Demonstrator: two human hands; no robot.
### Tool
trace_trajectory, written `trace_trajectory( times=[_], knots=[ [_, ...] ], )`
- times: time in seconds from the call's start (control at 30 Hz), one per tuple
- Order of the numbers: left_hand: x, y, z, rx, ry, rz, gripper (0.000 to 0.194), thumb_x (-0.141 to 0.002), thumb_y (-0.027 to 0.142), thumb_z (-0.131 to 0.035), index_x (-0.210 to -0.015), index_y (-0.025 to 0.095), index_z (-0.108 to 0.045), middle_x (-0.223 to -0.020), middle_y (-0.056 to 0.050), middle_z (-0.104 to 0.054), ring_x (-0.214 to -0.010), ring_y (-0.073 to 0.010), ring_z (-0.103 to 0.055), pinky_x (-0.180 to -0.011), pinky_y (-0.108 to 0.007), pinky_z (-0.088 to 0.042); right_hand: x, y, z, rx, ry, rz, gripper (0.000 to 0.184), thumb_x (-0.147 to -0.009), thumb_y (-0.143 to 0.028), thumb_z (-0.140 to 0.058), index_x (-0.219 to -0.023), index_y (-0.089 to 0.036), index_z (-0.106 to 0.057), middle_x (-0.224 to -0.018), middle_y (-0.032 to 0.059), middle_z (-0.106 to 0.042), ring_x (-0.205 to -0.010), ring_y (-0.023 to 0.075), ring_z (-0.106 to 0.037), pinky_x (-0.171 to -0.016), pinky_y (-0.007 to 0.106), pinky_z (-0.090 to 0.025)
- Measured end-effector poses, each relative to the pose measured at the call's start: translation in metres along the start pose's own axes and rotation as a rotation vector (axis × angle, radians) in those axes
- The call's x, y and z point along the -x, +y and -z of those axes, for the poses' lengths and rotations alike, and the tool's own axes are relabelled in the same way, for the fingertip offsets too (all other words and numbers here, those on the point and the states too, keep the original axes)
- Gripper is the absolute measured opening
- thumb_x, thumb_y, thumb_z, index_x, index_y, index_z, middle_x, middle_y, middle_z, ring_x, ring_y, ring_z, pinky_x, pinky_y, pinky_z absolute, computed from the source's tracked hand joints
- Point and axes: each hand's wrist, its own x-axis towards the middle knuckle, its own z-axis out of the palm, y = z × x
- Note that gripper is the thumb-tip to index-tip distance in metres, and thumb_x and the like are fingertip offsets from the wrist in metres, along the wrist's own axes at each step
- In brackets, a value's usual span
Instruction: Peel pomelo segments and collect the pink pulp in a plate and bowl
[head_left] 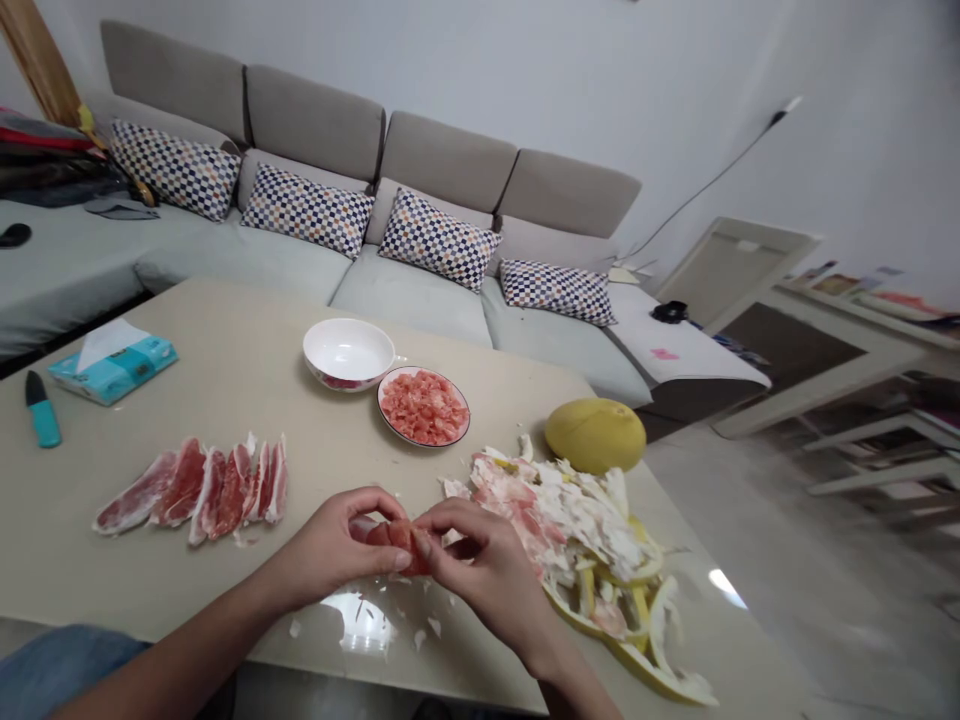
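Both hands meet over the near part of the table around a red pomelo segment (401, 540). My left hand (349, 545) is closed on its left side, thumb along the front. My right hand (476, 560) pinches the segment's right end between thumb and fingers. To the left lies a row of pomelo segments (217, 490) with pale skin on them. Beyond my hands, a dark-rimmed plate (384, 422) holds a heap of peeled red pulp (424, 405). Right of my right hand spreads a pile of white and yellow peel (592, 520).
A white bowl (349, 350) touches or nearly touches the plate. A whole pomelo (596, 435) sits at the table's right edge. Far left are a tissue pack (116, 365) and a knife (43, 412) with a turquoise handle. A sofa (412, 290) runs behind the table (247, 320).
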Motion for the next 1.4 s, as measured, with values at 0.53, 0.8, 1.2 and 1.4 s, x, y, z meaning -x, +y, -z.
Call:
trace_trajectory(
  times=[0.53, 0.8, 1.2, 1.4],
  knots=[
    [0.000, 0.001, -0.001, -0.026, 0.021, 0.041, 0.028, -0.067, 0.024, -0.078, -0.088, 0.016, -0.061, -0.081, -0.001, -0.066, -0.076, -0.0150, -0.061, -0.067, -0.024, -0.043, -0.002, 0.004, 0.003, -0.083, -0.071, -0.117, 0.018, -0.086, -0.036, -0.064, -0.085, -0.021, -0.074, -0.083, 0.0041, -0.068, -0.076, 0.0162, -0.062, -0.063, 0.025, -0.047],
    [0.000, 0.004, 0.005, 0.025, -0.044, 0.033, 0.029, -0.065, 0.022, -0.081, -0.087, 0.016, -0.063, -0.078, 0.001, -0.065, -0.074, -0.0122, -0.058, -0.069, -0.023, -0.042, -0.006, 0.021, 0.004, -0.612, -0.155, -0.399, 0.031, -0.078, -0.046, -0.072, -0.081, -0.016, -0.073, -0.070, 0.0009, -0.065, -0.061, 0.0119, -0.061, -0.060, 0.025, -0.050],
    [-0.002, 0.001, 0.010, 0.113, -0.063, 0.033, 0.031, -0.066, 0.026, -0.082, -0.088, 0.017, -0.062, -0.082, 0.000, -0.065, -0.077, -0.0136, -0.058, -0.072, -0.026, -0.042, -0.008, 0.029, -0.006, -1.037, -0.151, -0.456, 0.026, -0.079, -0.037, -0.074, -0.083, -0.012, -0.071, -0.069, 0.0009, -0.061, -0.060, 0.0086, -0.057, -0.049, 0.015, -0.045],
    [-0.004, 0.000, 0.011, 0.149, -0.057, 0.010, 0.030, -0.067, 0.024, -0.081, -0.089, 0.017, -0.063, -0.088, -0.002, -0.067, -0.080, -0.0152, -0.061, -0.075, -0.028, -0.044, -0.010, 0.031, -0.010, -1.181, -0.137, -0.465, 0.022, -0.078, -0.034, -0.076, -0.083, -0.014, -0.071, -0.072, -0.0007, -0.058, -0.061, 0.0062, -0.054, -0.053, 0.013, -0.047]
  ],
)
